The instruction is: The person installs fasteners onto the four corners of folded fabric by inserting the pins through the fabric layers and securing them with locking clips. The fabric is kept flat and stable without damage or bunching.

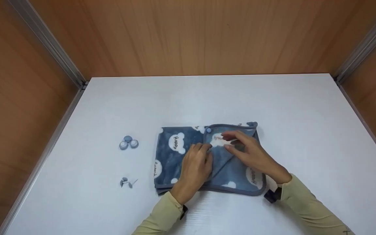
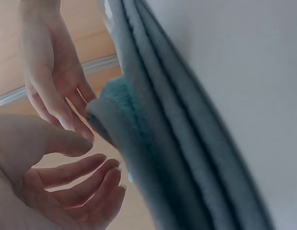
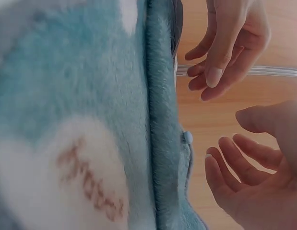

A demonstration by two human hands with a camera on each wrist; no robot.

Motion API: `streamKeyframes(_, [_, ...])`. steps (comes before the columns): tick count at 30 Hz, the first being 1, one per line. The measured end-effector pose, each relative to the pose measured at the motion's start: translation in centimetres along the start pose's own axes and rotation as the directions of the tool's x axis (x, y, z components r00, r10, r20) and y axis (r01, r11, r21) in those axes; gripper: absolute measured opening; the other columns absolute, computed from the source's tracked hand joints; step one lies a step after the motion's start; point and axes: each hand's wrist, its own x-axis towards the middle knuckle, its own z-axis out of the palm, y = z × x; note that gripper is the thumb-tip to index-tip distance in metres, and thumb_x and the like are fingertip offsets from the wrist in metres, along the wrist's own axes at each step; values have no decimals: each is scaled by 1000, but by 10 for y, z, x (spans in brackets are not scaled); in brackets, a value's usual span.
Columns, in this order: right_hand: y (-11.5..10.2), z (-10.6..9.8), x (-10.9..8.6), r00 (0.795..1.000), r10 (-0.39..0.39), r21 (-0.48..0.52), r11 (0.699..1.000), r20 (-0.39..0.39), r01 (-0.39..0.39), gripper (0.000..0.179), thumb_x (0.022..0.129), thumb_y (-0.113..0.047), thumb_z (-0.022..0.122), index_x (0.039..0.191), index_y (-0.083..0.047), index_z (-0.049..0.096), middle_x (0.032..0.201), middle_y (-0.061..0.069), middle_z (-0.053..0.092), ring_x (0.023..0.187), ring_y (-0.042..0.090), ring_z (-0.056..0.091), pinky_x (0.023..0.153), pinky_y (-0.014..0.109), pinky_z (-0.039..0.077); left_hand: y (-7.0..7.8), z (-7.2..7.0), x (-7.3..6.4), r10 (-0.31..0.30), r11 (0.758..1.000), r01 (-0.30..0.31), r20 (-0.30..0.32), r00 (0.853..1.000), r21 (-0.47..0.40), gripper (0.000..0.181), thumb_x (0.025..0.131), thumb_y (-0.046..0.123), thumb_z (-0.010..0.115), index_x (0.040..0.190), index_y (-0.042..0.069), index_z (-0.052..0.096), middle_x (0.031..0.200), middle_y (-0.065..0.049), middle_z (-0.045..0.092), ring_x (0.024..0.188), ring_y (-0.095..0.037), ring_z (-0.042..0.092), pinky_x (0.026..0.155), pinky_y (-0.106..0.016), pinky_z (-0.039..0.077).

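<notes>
A blue fleece blanket (image 1: 175,166) with white bear-head patches and lettering lies folded in layers on the table. Its right part has a flap folded over, and a small round light-blue button-like piece (image 1: 209,130) sits near the flap's upper left corner. Over the middle of the blanket is my left hand (image 1: 196,163), fingers loosely bent, with nothing held in the left wrist view. My right hand (image 1: 250,151) hovers above the flap, thumb and fingers apart. In the right wrist view, the button-like piece (image 3: 187,137) stands out from the cloth near my right fingertips.
Left of the blanket lie three round blue caps (image 1: 128,139), two showing white undersides. Nearer the front are several small flat-headed pins (image 1: 130,185). Wood-grain panels (image 1: 207,39) with metal edge strips enclose the white table (image 1: 77,209) at the back and sides.
</notes>
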Motion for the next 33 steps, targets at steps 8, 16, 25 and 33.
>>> streamKeyframes(8, [-8,-9,-35,996,-70,-95,993,-55,64,34,96,-4,72,129,-5,65,121,9,68,108,29,66,89,40,57,0,-17,-10,-15,999,14,-35,999,-46,6,93,4,74,99,2,75,87,-7,68,76,-20,64,62,-31,54])
streamKeyframes(16, [-11,-12,-69,988,-79,-170,984,-130,56,34,90,2,76,123,-6,69,107,2,68,93,15,65,76,25,54,-12,-35,-23,-30,998,23,-114,993,-65,5,91,3,76,92,4,72,82,-5,65,71,-16,62,60,-29,52])
streamKeyframes(25, [3,-16,-98,970,-79,-293,956,-230,8,32,78,11,82,105,1,70,83,-8,58,67,3,53,58,15,45,-30,-53,-32,-88,994,76,-161,983,-80,7,92,7,77,96,4,72,84,-4,67,72,-16,63,62,-31,53])
streamKeyframes(33, [11,-21,-112,984,-21,-276,961,-179,-30,36,78,8,84,107,-3,65,74,-13,56,62,0,50,54,15,43,-50,-67,-41,-181,983,170,-229,956,-65,6,91,2,76,96,2,73,83,-5,67,68,-18,62,57,-34,53])
